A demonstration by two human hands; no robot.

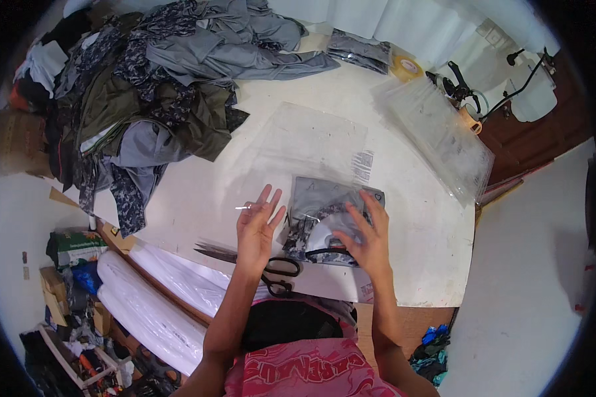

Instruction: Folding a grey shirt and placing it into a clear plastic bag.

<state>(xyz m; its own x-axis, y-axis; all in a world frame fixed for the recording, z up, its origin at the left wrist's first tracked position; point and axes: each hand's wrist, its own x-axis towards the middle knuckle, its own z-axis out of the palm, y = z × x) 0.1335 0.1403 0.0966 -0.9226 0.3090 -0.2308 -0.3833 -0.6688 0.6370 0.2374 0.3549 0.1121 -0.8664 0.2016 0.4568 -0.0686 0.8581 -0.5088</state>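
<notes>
A folded grey and camouflage-print garment (310,193) lies near the table's front edge, with a shiny clear surface over its middle. My right hand (370,233) is over its right side, fingers spread and nothing visible in them. Just left of the garment is my left hand (257,231), palm up with several fingers raised. A thin bright glint (243,207) shows by its fingers; whether it is a held strip of clear film is unclear. Black-handled scissors (283,267) lie partly hidden beneath my left wrist. A clear plastic bag (308,136) lies flat beyond the garment.
Loose grey, olive and camouflage garments (179,84) are heaped at the left and back. Clear bags (437,134) are stacked at right, near a tape roll (407,68) and packed garments (358,51). Plastic-wrapped white rolls (149,307) stand below the table's left edge.
</notes>
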